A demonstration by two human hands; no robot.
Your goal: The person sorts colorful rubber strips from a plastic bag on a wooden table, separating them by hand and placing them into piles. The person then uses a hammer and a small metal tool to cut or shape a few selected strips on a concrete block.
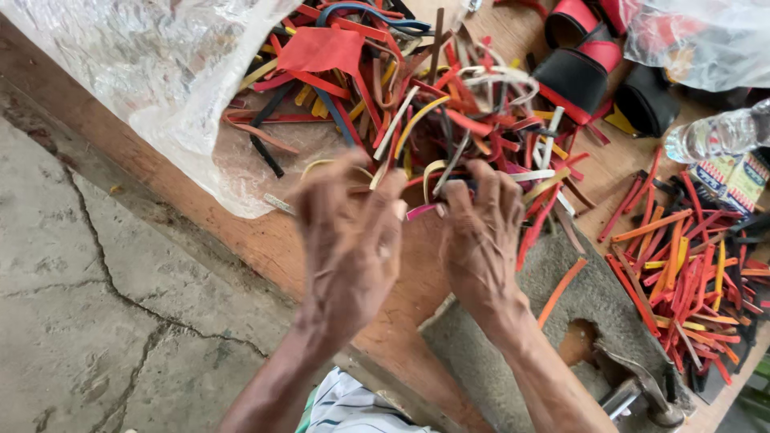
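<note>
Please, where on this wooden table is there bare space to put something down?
Bare wood shows along the table edge below the clear plastic bag, left of the left hand. The grey pad is partly free beside the hammer. The strip heap and the sorted strips are crowded.

We see matt, leather-like strips (449, 120) in red, yellow and black heaped at the upper middle, on a worn wooden bench (265, 240). Thin, crinkled clear plastic sheeting (160, 72) shines at the upper left. The floor (88, 321) at the lower left is rough, cracked concrete. A dull metal hammer head (642, 389) lies at the lower right.
</note>
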